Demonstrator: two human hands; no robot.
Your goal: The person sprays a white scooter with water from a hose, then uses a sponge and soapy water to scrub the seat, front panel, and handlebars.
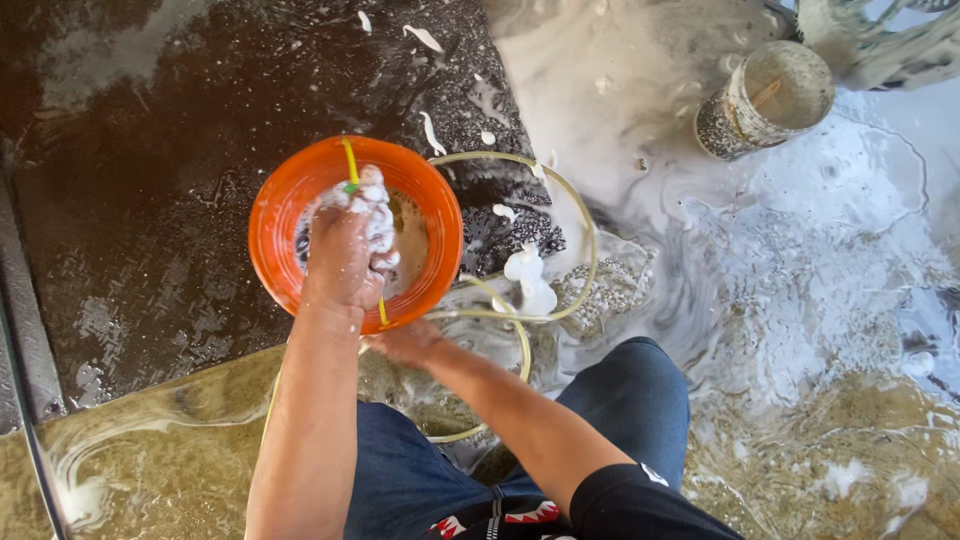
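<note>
While my left hand [345, 250] is fisted on a sudsy sponge [375, 205] inside the orange basin [275, 215], my right hand [405, 342] sits at the rim's five o'clock. Its fingers seem to grip the rim, though I can't tell.

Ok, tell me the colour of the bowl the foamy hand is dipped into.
The bowl is bright orange, holding murky brownish soapy water; the head view shows it plainly.
</note>
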